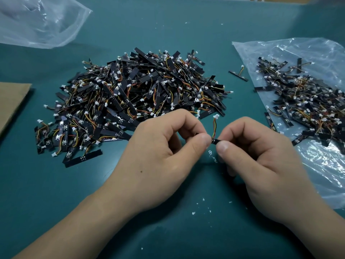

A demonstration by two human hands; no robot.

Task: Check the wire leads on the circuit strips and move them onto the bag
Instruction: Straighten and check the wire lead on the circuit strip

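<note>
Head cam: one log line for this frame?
step: lead check | left hand: pinches strip | right hand: pinches strip | lead: upright, white connector on top | pile: centre | bag: right, partly loaded

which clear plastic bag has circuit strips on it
The clear plastic bag on the right: black circuit strips lie on it; the upper-left bag shows none.
</note>
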